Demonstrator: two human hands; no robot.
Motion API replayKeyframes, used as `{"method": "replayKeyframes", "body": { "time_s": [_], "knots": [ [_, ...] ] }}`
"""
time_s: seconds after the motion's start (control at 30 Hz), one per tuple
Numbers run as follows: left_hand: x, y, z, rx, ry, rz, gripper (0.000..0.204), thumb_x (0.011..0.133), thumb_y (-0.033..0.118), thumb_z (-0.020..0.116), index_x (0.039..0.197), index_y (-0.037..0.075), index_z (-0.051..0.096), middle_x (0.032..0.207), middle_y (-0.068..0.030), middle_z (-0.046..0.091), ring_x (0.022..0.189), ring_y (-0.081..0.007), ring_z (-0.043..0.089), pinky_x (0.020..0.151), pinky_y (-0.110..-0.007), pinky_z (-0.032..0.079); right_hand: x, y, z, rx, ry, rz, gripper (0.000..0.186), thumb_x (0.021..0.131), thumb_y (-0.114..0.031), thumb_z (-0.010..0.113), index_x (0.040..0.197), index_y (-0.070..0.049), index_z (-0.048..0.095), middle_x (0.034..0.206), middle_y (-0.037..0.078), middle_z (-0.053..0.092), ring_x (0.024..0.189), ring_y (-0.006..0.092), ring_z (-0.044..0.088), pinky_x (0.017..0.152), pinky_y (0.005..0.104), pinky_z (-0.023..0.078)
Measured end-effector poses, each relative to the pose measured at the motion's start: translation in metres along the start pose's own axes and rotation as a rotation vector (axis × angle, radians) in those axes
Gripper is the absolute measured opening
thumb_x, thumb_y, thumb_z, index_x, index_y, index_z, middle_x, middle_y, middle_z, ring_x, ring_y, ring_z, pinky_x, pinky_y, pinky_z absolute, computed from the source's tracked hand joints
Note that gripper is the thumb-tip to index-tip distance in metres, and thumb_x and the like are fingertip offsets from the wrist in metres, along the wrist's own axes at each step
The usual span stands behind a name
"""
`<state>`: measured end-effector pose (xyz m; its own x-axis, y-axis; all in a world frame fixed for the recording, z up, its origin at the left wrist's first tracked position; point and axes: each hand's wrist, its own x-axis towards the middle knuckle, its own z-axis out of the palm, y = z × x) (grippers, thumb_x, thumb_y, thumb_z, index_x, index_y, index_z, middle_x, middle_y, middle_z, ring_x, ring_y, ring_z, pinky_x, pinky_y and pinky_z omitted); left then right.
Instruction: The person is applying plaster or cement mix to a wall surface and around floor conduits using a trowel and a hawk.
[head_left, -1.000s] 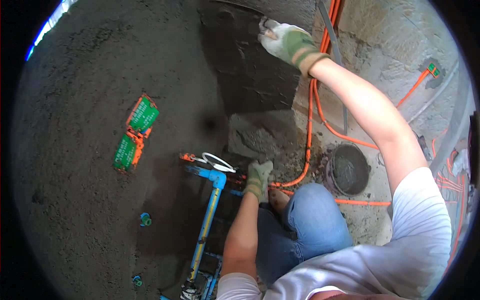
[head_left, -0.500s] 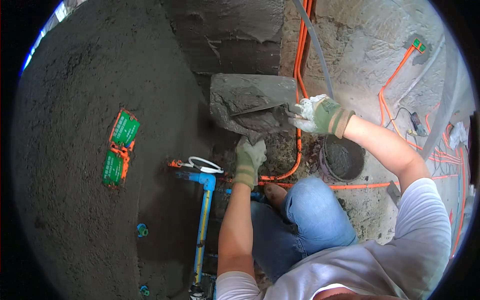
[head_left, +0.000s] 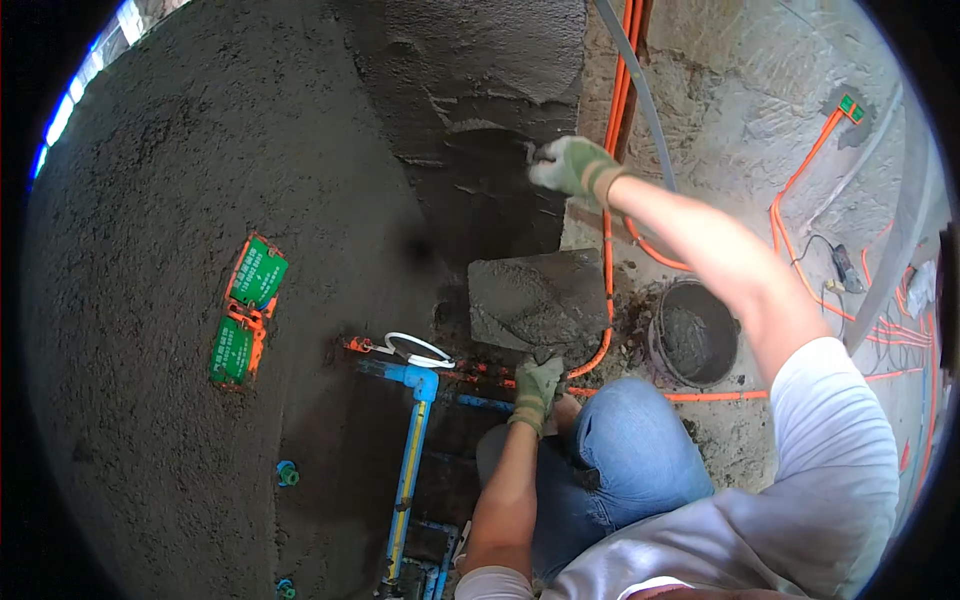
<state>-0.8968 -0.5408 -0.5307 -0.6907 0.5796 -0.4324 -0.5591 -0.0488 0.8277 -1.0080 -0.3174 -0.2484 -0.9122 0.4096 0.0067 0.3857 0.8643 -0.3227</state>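
My left hand (head_left: 538, 384), in a green and white work glove, is closed at the near edge of a square plasterer's hawk (head_left: 582, 272). Wet grey mortar (head_left: 525, 305) lies smeared across the hawk's top. Farther off, my right hand (head_left: 572, 168), gloved alike, grips a plastering trowel (head_left: 490, 140), whose dark blade is against the freshly coated wall section (head_left: 480, 65). The blade blends with the dark mortar, and its handle is mostly hidden by the glove.
A bucket of mortar (head_left: 695, 335) stands right of my knee. Orange conduits (head_left: 607, 250) run down the wall and along the floor. Blue pipe (head_left: 408, 450) with a white hose loop (head_left: 415, 350) is at left. Green-covered outlet boxes (head_left: 258, 272) sit in the left wall.
My right hand has moved up and left from the hawk to the wall with the trowel. The hawk and my left hand have come lower and nearer to me.
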Motion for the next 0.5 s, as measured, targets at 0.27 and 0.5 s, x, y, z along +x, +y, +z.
{"method": "replayKeyframes", "body": {
  "time_s": [0.27, 0.5],
  "knots": [
    [-0.027, 0.031, -0.006, -0.033, 0.106, -0.121, 0.011, 0.084, 0.019, 0.066, 0.079, 0.011, 0.061, 0.063, -0.0034, 0.058, 0.048, -0.0163, 0.054, 0.042, -0.033, 0.042, -0.006, -0.027, -0.097, 0.345, -0.127, -0.013, 0.04, 0.078, -0.035, 0.07, 0.103, -0.003, 0.071, 0.084, 0.009, 0.069, 0.056, 0.0135, 0.06, 0.045, 0.0277, 0.046],
    [-0.018, 0.033, -0.022, -0.11, 0.155, -0.212, 0.03, 0.082, 0.018, 0.074, 0.102, 0.005, 0.056, 0.081, -0.0102, 0.064, 0.059, -0.0207, 0.061, 0.046, -0.036, 0.048, -0.046, 0.003, -0.044, -0.295, 0.094, -0.122, 0.045, 0.086, -0.045, 0.05, 0.103, -0.008, 0.07, 0.105, 0.017, 0.068, 0.096, 0.0333, 0.065, 0.089, 0.0411, 0.049]
  ]
}}
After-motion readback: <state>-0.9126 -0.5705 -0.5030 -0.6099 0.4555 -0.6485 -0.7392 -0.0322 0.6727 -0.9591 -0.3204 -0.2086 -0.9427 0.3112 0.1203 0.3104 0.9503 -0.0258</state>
